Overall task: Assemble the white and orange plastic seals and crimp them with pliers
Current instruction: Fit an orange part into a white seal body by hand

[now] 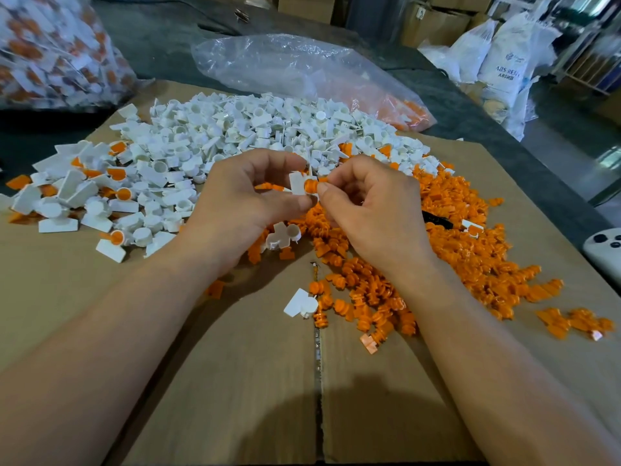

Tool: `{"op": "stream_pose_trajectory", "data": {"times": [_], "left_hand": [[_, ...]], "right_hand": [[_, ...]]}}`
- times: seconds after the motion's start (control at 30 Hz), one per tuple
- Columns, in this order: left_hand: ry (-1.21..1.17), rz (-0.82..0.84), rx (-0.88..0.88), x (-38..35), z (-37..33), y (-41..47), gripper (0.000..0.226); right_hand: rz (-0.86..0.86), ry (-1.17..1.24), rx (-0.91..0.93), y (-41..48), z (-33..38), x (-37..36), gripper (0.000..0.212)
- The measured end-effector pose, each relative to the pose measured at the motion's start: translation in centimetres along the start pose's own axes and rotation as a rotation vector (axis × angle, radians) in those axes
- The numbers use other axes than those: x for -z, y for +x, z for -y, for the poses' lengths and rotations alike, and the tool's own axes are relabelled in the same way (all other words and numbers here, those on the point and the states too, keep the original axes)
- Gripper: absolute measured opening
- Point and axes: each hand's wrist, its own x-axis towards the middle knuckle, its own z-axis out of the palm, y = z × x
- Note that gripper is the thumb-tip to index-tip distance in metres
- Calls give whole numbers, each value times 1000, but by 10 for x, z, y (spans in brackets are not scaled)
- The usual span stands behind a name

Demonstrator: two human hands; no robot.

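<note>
Head view: both hands meet above the middle of the cardboard worktop, between the two loose heaps.
Left hand: fingers curled, thumb and fingertips pinching the white seal body; its flat tag stands roughly upright.
Right hand: fingers curled in, thumb and forefinger pinching the orange insert by its 3 o'clock end.
Key relation: the orange insert sits just at 3 o'clock of the white seal body and touches it; its long axis runs along the 9-to-3 line, pointing at the left hand. How deep it is seated is hidden by the fingertips.
Step in hand: pressing the insert into the body, by my reading; the push should go toward 9 o'clock, with the left hand bracing.
Nearer hand: the right hand owns the moving part; the left only steadies.
White heap: at 11 o'clock of the hands, well stocked.
Orange heap: from 3 to 5 o'clock, under and beside the right wrist.
Assembled seals: a few at 9 o'clock, orange showing in white.
Dark handle: half buried in the orange heap at 3 o'clock; possibly the pliers, but I cannot tell.
Risk: a tilted insert may jam or slip out of the pinch.
</note>
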Motion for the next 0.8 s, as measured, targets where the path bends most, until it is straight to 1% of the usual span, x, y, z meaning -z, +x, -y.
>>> {"op": "stream_pose_trajectory", "data": {"times": [0.1,0.27,0.43,0.6,0.73,0.8], "left_hand": [[-18,19,4,1,-1,0,34],[-56,23,10,0,-2,0,35],[-10,21,-17,0,-2,0,32],[63,24,-52,-2,-1,-2,31],[22,11,-43,-1,0,-2,32],[23,2,-36,0,-1,-2,33]], "right_hand": [[4,-24,-5,0,0,1,24],[18,-91,5,-1,1,2,15],[72,-157,-3,0,2,5,17],[128,-152,-31,0,4,5,17],[136,-80,-46,0,5,5,22],[149,-72,-26,0,6,6,17]]}}
